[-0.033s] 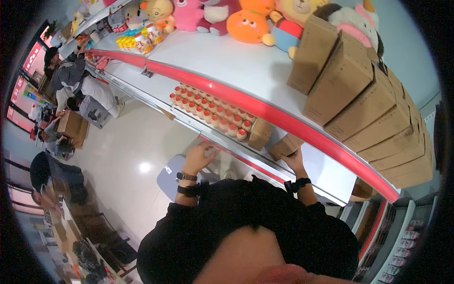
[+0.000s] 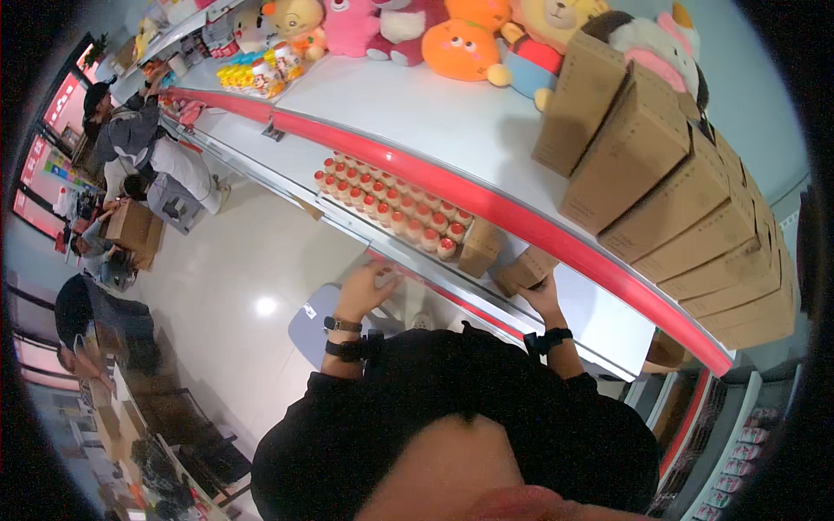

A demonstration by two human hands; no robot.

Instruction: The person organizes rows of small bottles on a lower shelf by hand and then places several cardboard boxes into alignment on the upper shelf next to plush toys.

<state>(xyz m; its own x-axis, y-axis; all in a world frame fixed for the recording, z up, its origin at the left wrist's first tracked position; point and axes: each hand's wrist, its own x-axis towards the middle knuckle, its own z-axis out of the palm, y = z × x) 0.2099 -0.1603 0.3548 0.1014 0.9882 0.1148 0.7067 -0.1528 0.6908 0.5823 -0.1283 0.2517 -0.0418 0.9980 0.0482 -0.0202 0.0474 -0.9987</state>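
Note:
My right hand point(image 2: 544, 297) grips a small brown cardboard box point(image 2: 526, 268) at its near end, on the lower white shelf point(image 2: 584, 311). A second cardboard box point(image 2: 480, 247) stands just left of it, apart from the held one. Beyond that box, rows of small bottles with red caps point(image 2: 398, 208) fill the shelf to the left. My left hand point(image 2: 368, 288) hovers before the shelf's front edge, its fingers loosely bent and apart, with nothing visible in them. Part of the right fingers is hidden behind the box.
Above runs a shelf with a red front edge point(image 2: 395, 161), bearing plush toys point(image 2: 460, 48) and tall cardboard boxes point(image 2: 638, 143). A grey stool point(image 2: 314, 323) stands below my left hand. Other people point(image 2: 143, 143) are at the far left. Several packages point(image 2: 738, 460) line a rack at lower right.
The view has shifted very slightly. My hands and the boxes stay as they were.

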